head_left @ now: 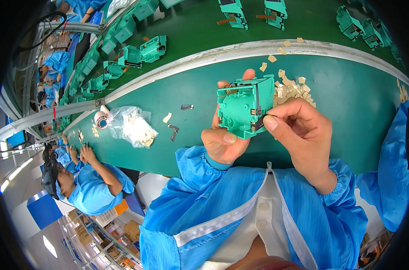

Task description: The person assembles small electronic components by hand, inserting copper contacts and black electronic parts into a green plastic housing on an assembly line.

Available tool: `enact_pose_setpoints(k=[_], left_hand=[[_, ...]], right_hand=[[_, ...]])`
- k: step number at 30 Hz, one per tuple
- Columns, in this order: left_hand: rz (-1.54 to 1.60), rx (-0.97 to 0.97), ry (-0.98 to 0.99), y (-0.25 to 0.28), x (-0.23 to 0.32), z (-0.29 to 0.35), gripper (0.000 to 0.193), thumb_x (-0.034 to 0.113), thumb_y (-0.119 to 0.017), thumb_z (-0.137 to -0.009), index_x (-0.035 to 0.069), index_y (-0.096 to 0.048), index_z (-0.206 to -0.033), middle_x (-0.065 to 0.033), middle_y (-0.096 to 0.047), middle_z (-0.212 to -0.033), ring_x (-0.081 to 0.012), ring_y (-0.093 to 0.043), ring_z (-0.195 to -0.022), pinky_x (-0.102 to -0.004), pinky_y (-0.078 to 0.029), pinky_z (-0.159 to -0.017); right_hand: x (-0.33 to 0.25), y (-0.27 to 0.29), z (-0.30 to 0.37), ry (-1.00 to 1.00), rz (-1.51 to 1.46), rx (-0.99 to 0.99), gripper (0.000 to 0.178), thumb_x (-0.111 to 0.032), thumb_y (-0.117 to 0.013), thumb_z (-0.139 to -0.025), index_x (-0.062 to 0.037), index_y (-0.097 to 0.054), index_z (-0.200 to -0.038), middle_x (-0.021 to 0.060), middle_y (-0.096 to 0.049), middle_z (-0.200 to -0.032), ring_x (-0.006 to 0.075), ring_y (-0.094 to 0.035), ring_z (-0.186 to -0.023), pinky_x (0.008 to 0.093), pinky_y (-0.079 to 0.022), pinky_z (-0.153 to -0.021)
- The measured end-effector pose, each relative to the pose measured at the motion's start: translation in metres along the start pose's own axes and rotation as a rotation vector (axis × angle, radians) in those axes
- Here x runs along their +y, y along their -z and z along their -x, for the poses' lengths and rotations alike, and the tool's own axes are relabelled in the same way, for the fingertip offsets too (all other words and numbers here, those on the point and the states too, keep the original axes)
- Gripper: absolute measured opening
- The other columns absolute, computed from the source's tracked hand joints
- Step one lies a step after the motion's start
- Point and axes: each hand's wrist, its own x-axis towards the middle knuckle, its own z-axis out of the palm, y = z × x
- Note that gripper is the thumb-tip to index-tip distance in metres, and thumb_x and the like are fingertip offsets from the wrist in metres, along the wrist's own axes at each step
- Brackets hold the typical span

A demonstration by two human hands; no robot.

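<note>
My left hand point(223, 143) is closed around a green plastic housing point(242, 108), thumb at its lower front edge and fingertips showing behind its top. Brass-coloured contacts and dark strips sit along the housing's right side. My right hand point(303, 135) pinches a small black part point(259, 122) between thumb and forefinger, against the housing's lower right corner. Its exact shape is mostly hidden by the fingertips. Behind the right hand lies a heap of small cream-coloured pieces point(294, 90).
Two small black parts point(173, 132) and a cream piece point(167, 118) lie left of the housing. Farther left are a clear plastic bag point(131, 126) and a tape roll point(101, 120). Beyond a metal rail point(191, 60), more green housings point(153, 48) stand on a belt. Co-workers point(96, 184) sit at left.
</note>
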Motion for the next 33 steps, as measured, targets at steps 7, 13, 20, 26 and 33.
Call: enact_pose_setpoints(k=[7,13,20,26,33], left_hand=[[-0.022,0.014,-0.003,-0.002,0.001,0.0,0.084,-0.003,-0.069,-0.043,0.019,-0.047,-0.121,-0.0128,-0.027,-0.146,-0.0335,-0.031,-0.131,-0.0454,-0.028,-0.109],[-0.021,-0.033,-0.023,0.002,0.001,0.0,0.084,-0.003,-0.07,-0.043,0.019,-0.047,-0.121,-0.0131,-0.027,-0.146,-0.033,-0.033,-0.13,-0.0453,-0.03,-0.108],[-0.066,-0.073,-0.038,0.003,0.001,-0.002,0.083,-0.004,-0.072,-0.043,0.021,-0.049,-0.119,-0.0104,-0.026,-0.146,-0.0296,-0.034,-0.13,-0.0423,-0.037,-0.105],[-0.019,-0.122,-0.049,-0.002,0.002,-0.002,0.085,-0.006,-0.072,-0.041,0.022,-0.048,-0.118,-0.0097,-0.022,-0.148,-0.0268,-0.031,-0.132,-0.0397,-0.04,-0.103],[-0.1,-0.224,-0.029,0.009,0.004,-0.004,0.086,0.001,-0.072,-0.04,0.023,-0.047,-0.12,-0.0088,-0.02,-0.149,-0.026,-0.031,-0.132,-0.0398,-0.04,-0.102]], right_hand=[[0.003,0.0,-0.001,0.034,0.006,-0.008,0.008,0.001,-0.063,-0.083,0.0019,-0.062,-0.09,0.0022,-0.061,-0.08,0.005,-0.054,-0.071,0.0203,-0.044,-0.064],[0.005,-0.001,0.0,0.053,0.027,-0.005,0.008,0.0,-0.065,-0.082,0.0016,-0.062,-0.089,0.0022,-0.061,-0.08,0.0046,-0.052,-0.067,0.02,-0.043,-0.061],[0.013,0.001,0.002,0.233,0.212,0.058,0.02,0.002,-0.071,-0.074,0.0002,-0.064,-0.092,0.0001,-0.055,-0.075,0.0038,-0.046,-0.059,0.019,-0.036,-0.053],[-0.003,-0.012,0.0,0.043,-0.147,0.276,0.015,-0.001,-0.064,-0.081,0.0015,-0.062,-0.096,0.0017,-0.053,-0.074,0.0057,-0.044,-0.059,0.0202,-0.035,-0.052],[0.012,-0.007,0.0,-0.093,-0.215,-0.036,0.018,-0.016,-0.056,-0.091,0.0009,-0.059,-0.085,0.0001,-0.052,-0.072,0.0039,-0.042,-0.061,0.0195,-0.034,-0.053]])
